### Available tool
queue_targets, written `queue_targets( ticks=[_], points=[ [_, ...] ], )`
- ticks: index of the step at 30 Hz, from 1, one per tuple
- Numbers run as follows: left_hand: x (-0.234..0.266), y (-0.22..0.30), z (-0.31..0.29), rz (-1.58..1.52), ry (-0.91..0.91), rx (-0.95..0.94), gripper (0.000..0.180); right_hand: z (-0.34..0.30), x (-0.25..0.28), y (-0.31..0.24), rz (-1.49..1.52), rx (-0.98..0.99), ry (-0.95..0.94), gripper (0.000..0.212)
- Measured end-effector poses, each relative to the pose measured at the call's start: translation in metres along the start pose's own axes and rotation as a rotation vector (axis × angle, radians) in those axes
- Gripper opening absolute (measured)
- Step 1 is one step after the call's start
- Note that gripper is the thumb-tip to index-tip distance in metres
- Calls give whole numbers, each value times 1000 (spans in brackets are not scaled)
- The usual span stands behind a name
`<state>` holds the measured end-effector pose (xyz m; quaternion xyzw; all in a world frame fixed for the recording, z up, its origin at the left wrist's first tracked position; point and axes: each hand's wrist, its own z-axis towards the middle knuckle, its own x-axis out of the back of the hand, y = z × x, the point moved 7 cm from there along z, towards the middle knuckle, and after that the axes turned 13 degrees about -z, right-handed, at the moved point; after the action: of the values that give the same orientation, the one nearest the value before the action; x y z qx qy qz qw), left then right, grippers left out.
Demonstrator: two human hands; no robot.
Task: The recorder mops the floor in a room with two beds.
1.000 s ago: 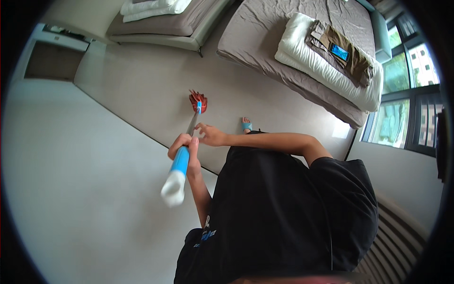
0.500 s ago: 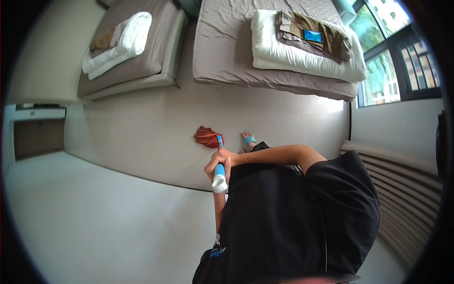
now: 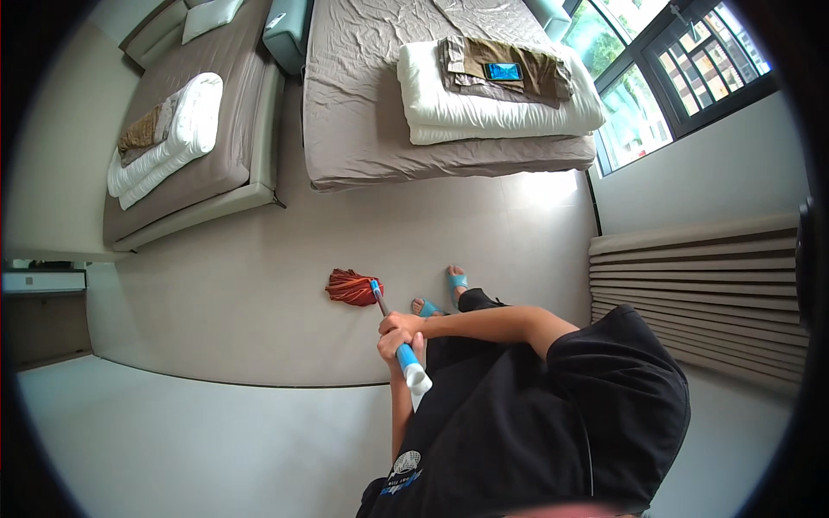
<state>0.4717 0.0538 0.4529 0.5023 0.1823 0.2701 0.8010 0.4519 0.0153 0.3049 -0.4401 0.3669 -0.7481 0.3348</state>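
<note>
Both of my hands are wrapped round the handle of a mop, whose red and orange strip head [image 3: 351, 287] rests on the floor left of my feet. My right hand [image 3: 402, 325] grips farther down the shaft, its forearm crossing in front of my body. Just behind it, my left hand [image 3: 395, 347] closes round the blue grip near the white end cap [image 3: 418, 380], which points back toward me. A blue socket joins the shaft to the strips. The fingers of the two hands partly overlap.
Pale floor [image 3: 233, 302] surrounds my feet in blue slippers [image 3: 458, 281]. Ahead stands a bed [image 3: 363, 112] bearing a folded white quilt [image 3: 484, 125], brown cloth and a phone [image 3: 503, 72]. Another bed [image 3: 233, 164] is far left. A pleated curtain [image 3: 691, 285] hangs right, below the window [image 3: 639, 129].
The mop head has moved left and somewhat nearer relative to my feet, and its strips lie differently. Both hands keep their grip. My view has turned, showing both slippers more fully.
</note>
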Motion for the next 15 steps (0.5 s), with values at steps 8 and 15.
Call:
queue_targets(
  ticks=[8,15],
  points=[
    [-26,20,-11,-12,-62,-91,31,-15,23,-22,-44,37,-122,21],
    [-121,43,6,3,-190,-86,26,-81,81,-11,-255,-89,-139,34]
  ],
)
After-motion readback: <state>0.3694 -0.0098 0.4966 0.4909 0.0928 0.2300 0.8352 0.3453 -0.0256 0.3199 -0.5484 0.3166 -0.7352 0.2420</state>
